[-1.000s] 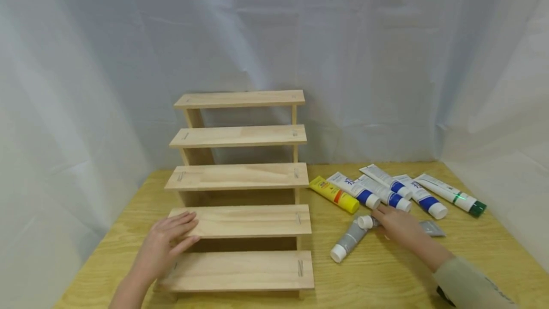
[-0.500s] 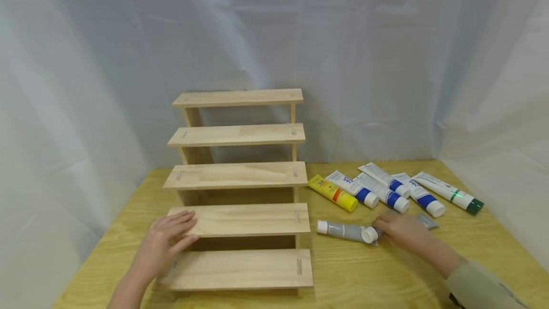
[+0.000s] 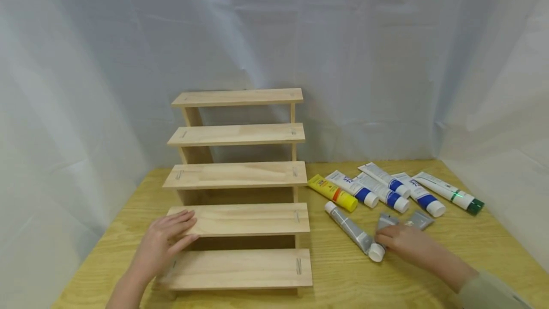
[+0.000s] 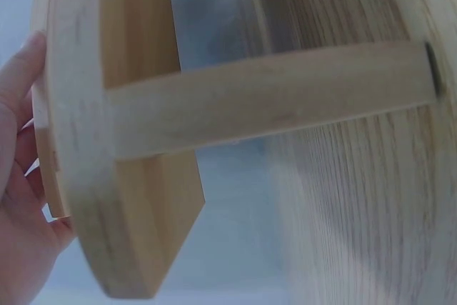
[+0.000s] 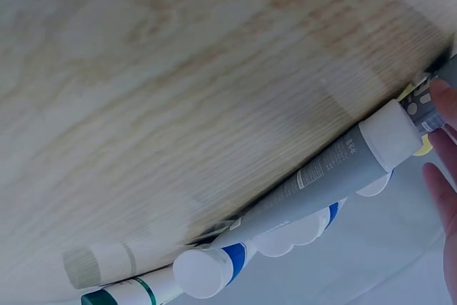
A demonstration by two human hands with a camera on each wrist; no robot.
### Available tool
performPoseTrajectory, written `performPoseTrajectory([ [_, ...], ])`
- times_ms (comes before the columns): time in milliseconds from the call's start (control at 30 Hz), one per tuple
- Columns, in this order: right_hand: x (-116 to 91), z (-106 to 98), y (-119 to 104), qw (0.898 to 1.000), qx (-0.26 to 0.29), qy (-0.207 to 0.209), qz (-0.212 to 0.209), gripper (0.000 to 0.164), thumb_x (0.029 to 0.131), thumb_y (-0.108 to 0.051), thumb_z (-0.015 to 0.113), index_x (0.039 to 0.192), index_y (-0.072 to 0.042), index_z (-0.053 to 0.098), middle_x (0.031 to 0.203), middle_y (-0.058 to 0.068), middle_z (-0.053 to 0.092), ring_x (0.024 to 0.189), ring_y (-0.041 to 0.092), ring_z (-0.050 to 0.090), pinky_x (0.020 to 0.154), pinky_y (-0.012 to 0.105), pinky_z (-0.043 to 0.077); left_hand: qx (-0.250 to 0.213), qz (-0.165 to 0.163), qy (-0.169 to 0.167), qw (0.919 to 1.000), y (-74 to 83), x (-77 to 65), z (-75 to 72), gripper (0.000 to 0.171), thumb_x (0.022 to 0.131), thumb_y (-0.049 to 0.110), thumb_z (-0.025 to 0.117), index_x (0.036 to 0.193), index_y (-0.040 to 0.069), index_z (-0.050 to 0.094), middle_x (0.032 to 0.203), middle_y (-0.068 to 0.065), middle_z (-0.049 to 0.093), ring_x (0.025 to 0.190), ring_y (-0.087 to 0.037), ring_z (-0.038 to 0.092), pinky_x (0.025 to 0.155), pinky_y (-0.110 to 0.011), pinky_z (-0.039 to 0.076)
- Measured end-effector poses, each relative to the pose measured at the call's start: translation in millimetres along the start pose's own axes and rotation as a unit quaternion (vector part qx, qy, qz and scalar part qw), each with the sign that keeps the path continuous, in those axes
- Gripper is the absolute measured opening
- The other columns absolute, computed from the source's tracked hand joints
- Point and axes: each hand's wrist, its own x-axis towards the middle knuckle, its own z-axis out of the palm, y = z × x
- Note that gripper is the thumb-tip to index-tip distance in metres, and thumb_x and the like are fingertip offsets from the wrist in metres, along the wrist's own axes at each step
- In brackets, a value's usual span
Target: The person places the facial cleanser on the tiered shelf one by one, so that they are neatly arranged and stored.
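Note:
My left hand (image 3: 160, 240) rests its extended fingers on the left end of the second-lowest step of a wooden tiered shelf (image 3: 253, 221). In the left wrist view, that hand (image 4: 21, 176) lies against the step's edge. On the right, my right hand (image 3: 405, 242) pinches a grey tube with a white cap (image 3: 376, 252), whose tail sticks out above the fingers. Left of it lies a second grey tube (image 3: 349, 225), cap pointing to the back left. A third grey tube (image 3: 420, 221) shows its tail behind the hand; the right wrist view shows a grey tube (image 5: 307, 180) beside the fingers.
Behind the grey tubes lie a yellow tube (image 3: 333, 193), several white-and-blue tubes (image 3: 379, 192) and a white tube with a green cap (image 3: 450, 192). The wooden table (image 3: 343, 285) meets a pale sheet (image 3: 364, 61) at the back and sides.
The right hand has drawn its tube a little toward the person. The loose grey tube has swung round, its cap now at the back left. The left hand stays put.

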Motion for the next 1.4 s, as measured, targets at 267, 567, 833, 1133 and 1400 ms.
performPoseTrajectory([
  [267, -6, -1, -2, 1.000, -0.005, 0.015, -0.024, 0.028, 0.066, -0.002, 0.061, 0.092, -0.010, 0.064, 0.090, 0.005, 0.063, 0.079, 0.018, 0.061, 0.065, 0.030, 0.053, 0.001, -0.008, -0.004, 1.0000, -0.6, -1.0, -1.7, 0.036, 0.064, 0.020, 0.075, 0.095, 0.002, 0.068, 0.108, -0.011, 0.061, 0.101, -0.023, 0.055, 0.088, -0.054, 0.035],
  [567, -4, -10, -3, 0.979, 0.123, -0.036, 0.157, 0.020, 0.070, -0.001, 0.069, 0.088, -0.009, 0.064, 0.083, -0.002, 0.062, 0.074, 0.014, 0.059, 0.062, 0.029, 0.051, -0.007, -0.003, 0.003, 1.0000, -0.9, -0.3, -1.8, 0.036, 0.064, 0.020, 0.075, 0.095, 0.002, 0.068, 0.107, -0.010, 0.062, 0.104, -0.017, 0.054, 0.086, -0.056, 0.036],
  [833, 5, -11, -2, 0.915, 0.195, -0.055, 0.348, 0.013, 0.075, -0.011, 0.069, 0.086, -0.006, 0.064, 0.080, 0.000, 0.064, 0.072, 0.017, 0.061, 0.062, 0.032, 0.052, -0.010, -0.002, 0.008, 0.9999, -0.4, -0.2, -0.9, 0.036, 0.063, 0.020, 0.075, 0.094, 0.002, 0.068, 0.106, -0.010, 0.062, 0.104, -0.016, 0.054, 0.085, -0.057, 0.036],
  [1133, 18, -9, -11, 0.903, 0.155, -0.087, 0.392, 0.013, 0.075, -0.019, 0.069, 0.074, -0.009, 0.061, 0.059, -0.006, 0.051, 0.051, 0.006, 0.043, 0.045, 0.021, 0.040, -0.015, 0.001, 0.011, 0.9998, -0.3, 0.3, -0.2, 0.036, 0.062, 0.018, 0.076, 0.093, 0.002, 0.068, 0.105, -0.011, 0.062, 0.103, -0.017, 0.054, 0.085, -0.058, 0.036],
  [1400, 25, -1, -17, 0.903, 0.113, -0.106, 0.400, 0.026, 0.075, -0.024, 0.069, 0.060, -0.012, 0.052, 0.050, -0.005, 0.041, 0.044, 0.010, 0.037, 0.039, 0.023, 0.031, -0.017, 0.002, 0.012, 0.9998, -0.3, 0.5, 0.3, 0.036, 0.062, 0.018, 0.076, 0.093, 0.002, 0.068, 0.105, -0.011, 0.063, 0.102, -0.019, 0.055, 0.083, -0.059, 0.036],
])
